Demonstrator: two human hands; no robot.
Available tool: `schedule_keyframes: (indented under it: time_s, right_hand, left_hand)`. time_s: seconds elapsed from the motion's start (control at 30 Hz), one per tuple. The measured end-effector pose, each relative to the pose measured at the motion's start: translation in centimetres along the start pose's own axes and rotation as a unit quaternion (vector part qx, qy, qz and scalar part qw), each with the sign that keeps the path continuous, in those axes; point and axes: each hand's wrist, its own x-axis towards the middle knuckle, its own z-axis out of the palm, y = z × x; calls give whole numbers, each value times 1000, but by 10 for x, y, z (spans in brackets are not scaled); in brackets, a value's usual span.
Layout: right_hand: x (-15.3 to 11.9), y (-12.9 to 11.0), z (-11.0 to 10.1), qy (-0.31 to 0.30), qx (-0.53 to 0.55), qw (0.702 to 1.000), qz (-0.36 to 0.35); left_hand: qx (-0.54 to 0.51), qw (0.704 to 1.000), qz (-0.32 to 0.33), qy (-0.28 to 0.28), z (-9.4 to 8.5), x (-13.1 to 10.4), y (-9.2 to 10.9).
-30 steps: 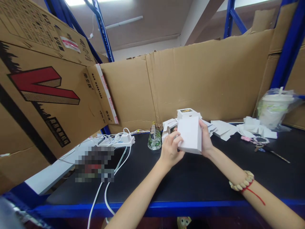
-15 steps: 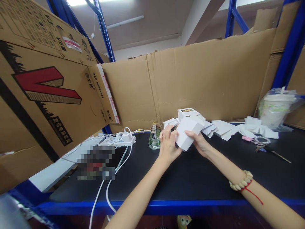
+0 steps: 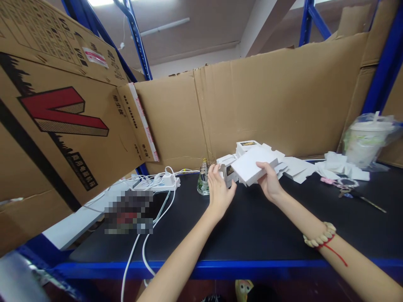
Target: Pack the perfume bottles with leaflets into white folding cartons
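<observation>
My right hand (image 3: 268, 182) grips a white cardboard box (image 3: 252, 164) by its right end, thumb on top, holding it tilted above the black tabletop. To its left, my left hand (image 3: 219, 188) is apart from the box, with thumb and fingers spread. Just behind the left fingers lie small white boxes (image 3: 231, 175), one with a dark and gold label; they are partly hidden. A clear glass piece with gold-tipped parts (image 3: 204, 181) stands beside the left hand. Another white box with a dark label (image 3: 247, 144) sits behind the held one.
Flattened white cartons (image 3: 297, 169) and paper scraps (image 3: 340, 166) lie along the back. On the right are a bagged drink cup (image 3: 368, 140) and keys (image 3: 346, 193). A power strip (image 3: 157, 183) with white cables lies left. Cardboard walls (image 3: 283, 96) enclose the back and left.
My left hand has let go of the white box and opened, shifting slightly left. The box, still in my right hand, has turned flatter and moved a little right.
</observation>
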Motion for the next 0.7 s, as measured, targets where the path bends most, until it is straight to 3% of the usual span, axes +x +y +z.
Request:
schedule_keyframes:
  time_s: [0.23,0.4,0.6,0.7]
  right_hand:
    - [-2,-5,2,-24,-18,1000,-7]
    - [0,-5,0,-42,-60,997,-19]
    - [7,2,-8,-66,-123,983,-115]
    - [10,3,-8,-54,-107,986,-120]
  left_hand:
    - [-161,981,-95,-51,-4,2,3]
    - [-240,964,-79,-83,-2,3,5]
    - [-218,970,-49,-101,-1,4,-1]
    - [-151,981,-58,-107,-3,4,-3]
